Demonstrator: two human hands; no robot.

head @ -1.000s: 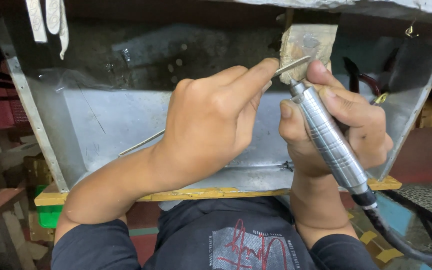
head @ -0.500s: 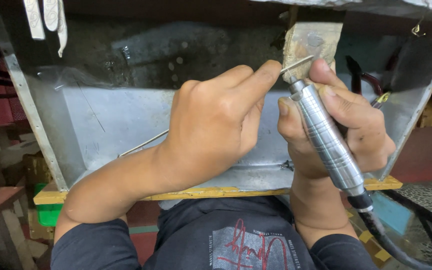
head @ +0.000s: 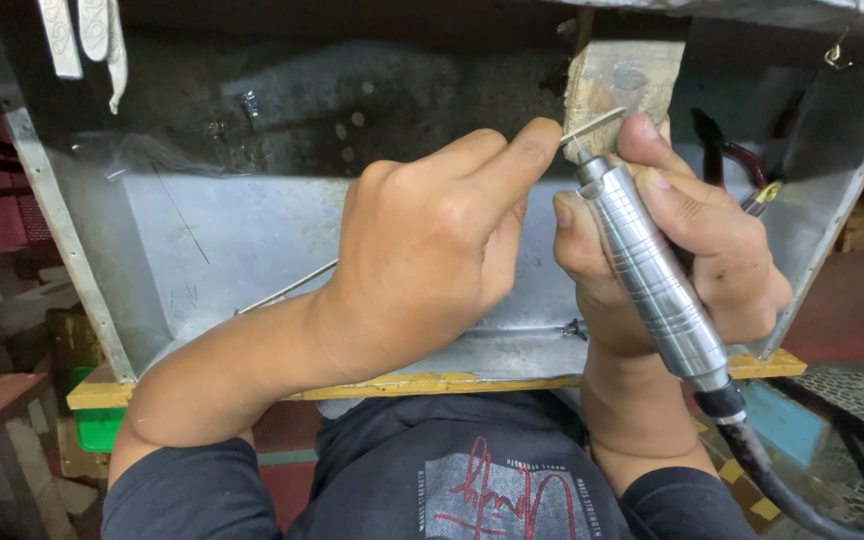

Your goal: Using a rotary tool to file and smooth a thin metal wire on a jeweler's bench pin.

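Closed around a ribbed silver rotary handpiece [head: 652, 275], the right hand [head: 692, 250] sets its tip against a thin metal strip [head: 592, 124]. Left hand [head: 432, 250] pinches that strip at the wooden bench peg [head: 620, 80], above a sheet-metal tray [head: 202, 250].

Your left hand [head: 432, 255] hides how the thin metal strip [head: 592, 124] is gripped, your right hand [head: 692, 240] covers part of the silver handpiece [head: 652, 275], whose black cable [head: 792, 495] runs off the bottom edge, and the tool's tip is too small to tell.
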